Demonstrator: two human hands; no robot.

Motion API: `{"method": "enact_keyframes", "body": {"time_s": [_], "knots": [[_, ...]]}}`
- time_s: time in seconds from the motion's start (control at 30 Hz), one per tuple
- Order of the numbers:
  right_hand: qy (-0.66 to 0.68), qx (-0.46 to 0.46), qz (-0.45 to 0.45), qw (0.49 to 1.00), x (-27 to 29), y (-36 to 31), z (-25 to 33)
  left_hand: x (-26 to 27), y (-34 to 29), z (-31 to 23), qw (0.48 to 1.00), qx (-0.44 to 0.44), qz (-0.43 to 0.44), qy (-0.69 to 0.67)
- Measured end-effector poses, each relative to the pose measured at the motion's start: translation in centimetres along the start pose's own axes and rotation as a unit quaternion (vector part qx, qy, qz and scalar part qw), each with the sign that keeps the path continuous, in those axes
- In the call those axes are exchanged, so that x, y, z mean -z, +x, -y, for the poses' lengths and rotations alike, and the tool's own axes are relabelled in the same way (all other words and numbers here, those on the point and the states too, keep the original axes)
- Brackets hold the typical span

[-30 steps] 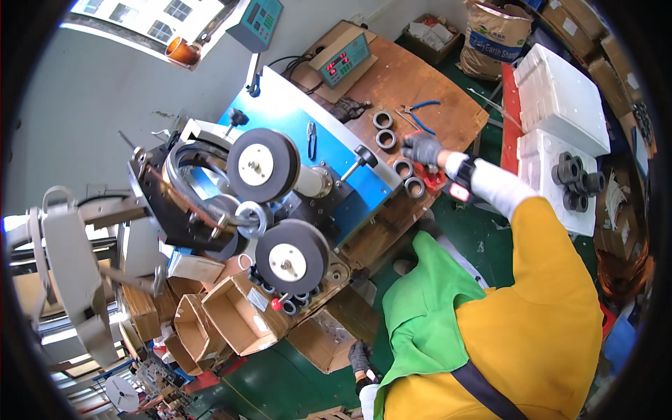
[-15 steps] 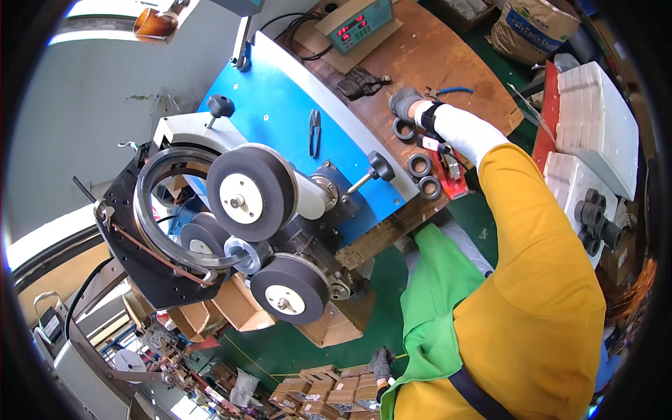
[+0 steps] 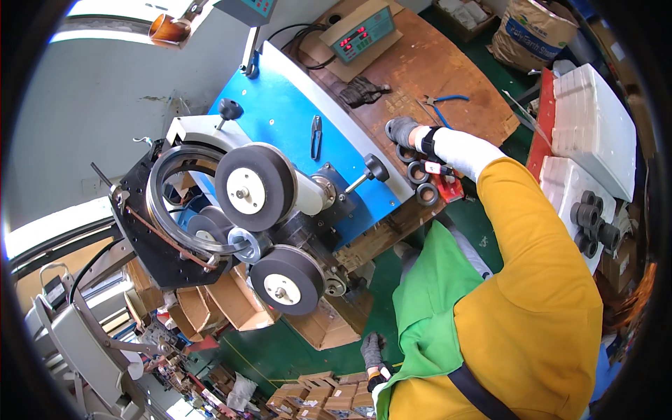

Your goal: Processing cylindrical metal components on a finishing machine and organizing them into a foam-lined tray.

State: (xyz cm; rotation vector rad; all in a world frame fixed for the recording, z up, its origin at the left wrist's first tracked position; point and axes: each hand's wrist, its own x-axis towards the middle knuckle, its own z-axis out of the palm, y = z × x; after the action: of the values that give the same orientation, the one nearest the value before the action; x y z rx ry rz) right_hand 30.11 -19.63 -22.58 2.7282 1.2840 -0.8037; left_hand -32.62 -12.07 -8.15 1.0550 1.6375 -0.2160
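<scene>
My right hand, in a grey glove, is low over the wooden tabletop, fingers curled. Its underside partly covers a black ring; what the fingers grip, if anything, is hidden. Two more black rings, a middle one and a near one, lie in line beside it along the table edge. A red tool or holder is next to them. My left hand, also grey-gloved, hangs low over the floor, seemingly empty with loosely bent fingers. Blue-handled pliers lie beyond my right wrist.
A machine with black rollers, a large metal ring and a blue top plate stands ahead. Black snips lie on it. A spare glove and a display box are farther back; cardboard boxes stand on the floor.
My right hand has moved nearer along the table edge; the ring beneath it now sits closer to the other two. The pliers show more fully. The view has shifted slightly.
</scene>
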Motion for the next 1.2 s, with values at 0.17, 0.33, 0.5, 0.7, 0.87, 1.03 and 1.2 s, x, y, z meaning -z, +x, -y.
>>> {"method": "enact_keyframes", "body": {"time_s": [0.17,0.33,0.5,0.7,0.87,1.03,1.2], "knots": [[-0.066,0.071,0.091,0.991,2.5,-3.4,1.4,2.1,3.0,2.5,0.999,0.039,0.025,0.026],[0.081,-0.018,0.019,0.996,2.6,-8.2,3.5,5.7,7.4,1.6,0.995,0.013,0.075,0.064],[0.167,-0.046,-0.178,0.969,3.8,-17.7,6.3,9.8,15.3,0.2,0.995,-0.009,0.079,0.052],[0.274,-0.278,-0.291,0.873,-3.8,-27.1,11.2,12.6,17.7,-2.4,0.995,-0.006,0.095,0.013],[0.363,-0.456,-0.216,0.783,-11.3,-30.3,12.7,14.1,18.1,-2.6,0.984,-0.050,0.130,0.113],[0.392,-0.467,-0.226,0.760,-11.8,-26.9,12.3,18.0,19.8,-0.9,0.926,-0.196,0.180,0.268],[0.416,-0.445,-0.356,0.709,-13.9,-22.2,9.9,17.3,15.9,-2.1,0.996,0.010,0.032,0.082]]}}
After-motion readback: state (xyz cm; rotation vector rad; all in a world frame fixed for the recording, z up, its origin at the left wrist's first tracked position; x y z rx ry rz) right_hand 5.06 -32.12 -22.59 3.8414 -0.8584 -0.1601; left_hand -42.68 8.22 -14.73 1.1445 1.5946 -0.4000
